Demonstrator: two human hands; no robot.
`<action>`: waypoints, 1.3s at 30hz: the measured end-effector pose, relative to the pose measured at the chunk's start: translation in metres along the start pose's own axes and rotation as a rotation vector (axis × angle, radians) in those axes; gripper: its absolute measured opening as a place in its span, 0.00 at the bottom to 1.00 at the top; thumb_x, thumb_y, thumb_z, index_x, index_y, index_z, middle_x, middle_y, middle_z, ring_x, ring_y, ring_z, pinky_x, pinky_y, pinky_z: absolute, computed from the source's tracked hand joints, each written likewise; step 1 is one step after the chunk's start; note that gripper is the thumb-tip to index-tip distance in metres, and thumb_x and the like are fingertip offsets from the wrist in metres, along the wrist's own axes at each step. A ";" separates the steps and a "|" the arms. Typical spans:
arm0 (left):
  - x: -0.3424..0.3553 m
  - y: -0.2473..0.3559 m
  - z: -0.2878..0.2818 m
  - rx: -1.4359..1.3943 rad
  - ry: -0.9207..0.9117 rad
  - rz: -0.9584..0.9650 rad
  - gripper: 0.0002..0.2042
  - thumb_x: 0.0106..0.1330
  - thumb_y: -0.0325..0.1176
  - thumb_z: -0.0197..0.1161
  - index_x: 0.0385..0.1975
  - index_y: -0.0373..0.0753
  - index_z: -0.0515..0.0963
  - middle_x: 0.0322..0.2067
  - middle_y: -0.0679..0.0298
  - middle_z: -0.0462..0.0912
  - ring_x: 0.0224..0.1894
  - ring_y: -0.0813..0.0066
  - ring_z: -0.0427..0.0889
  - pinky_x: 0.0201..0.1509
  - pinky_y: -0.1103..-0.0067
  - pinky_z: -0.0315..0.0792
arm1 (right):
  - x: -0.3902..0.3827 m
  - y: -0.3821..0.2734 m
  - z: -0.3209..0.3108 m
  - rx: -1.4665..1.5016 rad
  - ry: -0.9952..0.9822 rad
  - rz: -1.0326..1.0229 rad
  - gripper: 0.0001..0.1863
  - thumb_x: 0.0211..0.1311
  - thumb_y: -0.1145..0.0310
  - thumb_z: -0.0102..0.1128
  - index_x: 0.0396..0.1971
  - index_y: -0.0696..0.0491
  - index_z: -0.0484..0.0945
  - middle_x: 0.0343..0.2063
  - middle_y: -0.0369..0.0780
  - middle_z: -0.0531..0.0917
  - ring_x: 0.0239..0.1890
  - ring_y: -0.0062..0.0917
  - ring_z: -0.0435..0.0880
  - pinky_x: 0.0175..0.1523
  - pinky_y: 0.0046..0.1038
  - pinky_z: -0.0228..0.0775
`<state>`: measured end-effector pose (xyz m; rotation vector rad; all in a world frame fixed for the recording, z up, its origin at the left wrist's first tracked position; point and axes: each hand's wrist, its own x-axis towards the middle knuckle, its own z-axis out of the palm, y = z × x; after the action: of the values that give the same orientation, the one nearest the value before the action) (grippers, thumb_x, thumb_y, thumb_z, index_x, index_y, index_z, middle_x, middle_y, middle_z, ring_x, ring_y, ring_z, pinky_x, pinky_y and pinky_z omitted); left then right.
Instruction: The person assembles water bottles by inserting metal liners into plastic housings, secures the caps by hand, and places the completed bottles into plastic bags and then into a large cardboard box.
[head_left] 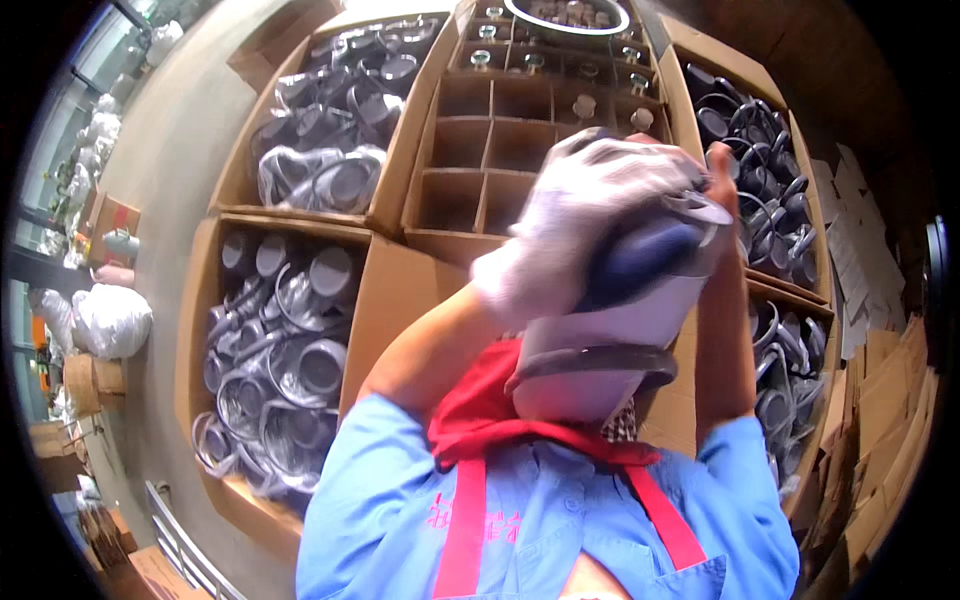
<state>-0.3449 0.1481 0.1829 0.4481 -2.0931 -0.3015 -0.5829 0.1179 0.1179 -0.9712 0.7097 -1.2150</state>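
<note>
White piece [612, 338] held by the near edge of the partitioned carton [440, 242]
Its top is gripped by the gloved left hand [590, 220], blurred; how far the right hand's [722, 178] grip is closed cannot be told; pink lettering [440, 513] is seen on the blue shirt [555, 510]; divider edges [484, 195] are exposed at the carton's near left corner; floor [165, 180] is seen beyond the left cartons [388, 295].

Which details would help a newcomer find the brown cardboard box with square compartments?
Start at the person's blue fabric shirt and go up to the white-gloved left hand. Beyond it, top centre, stands the box. Its grid sets it apart: the brown cardboard boxes flanking it hold jumbled grey rounded parts.
</note>
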 end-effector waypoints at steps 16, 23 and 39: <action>-0.016 0.115 0.005 -0.070 0.112 0.226 0.19 0.43 0.38 0.65 0.37 0.40 0.77 0.49 0.56 0.73 0.48 0.60 0.73 0.52 0.66 0.65 | -0.114 -0.147 0.109 -1.741 -0.548 -0.178 0.16 0.42 0.66 0.68 0.32 0.57 0.80 0.33 0.39 0.75 0.42 0.32 0.73 0.51 0.32 0.65; -0.026 0.158 0.024 -0.224 0.062 0.402 0.09 0.50 0.35 0.60 0.32 0.44 0.81 0.44 0.62 0.74 0.48 0.63 0.72 0.50 0.68 0.68 | -0.191 -0.157 0.132 -1.947 -0.597 -0.546 0.15 0.40 0.73 0.66 0.34 0.54 0.78 0.35 0.40 0.76 0.37 0.33 0.77 0.41 0.35 0.71; -0.087 -0.083 0.060 0.030 0.245 -0.690 0.33 0.54 0.46 0.66 0.57 0.33 0.66 0.58 0.49 0.67 0.61 0.53 0.66 0.66 0.67 0.59 | -0.179 -0.150 0.080 -1.652 0.103 0.433 0.18 0.55 0.60 0.56 0.23 0.63 0.74 0.23 0.48 0.75 0.27 0.32 0.74 0.33 0.33 0.62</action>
<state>-0.3365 0.1131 0.0534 1.1636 -1.6493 -0.5789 -0.6199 0.3015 0.2789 -1.8813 1.9727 -0.0490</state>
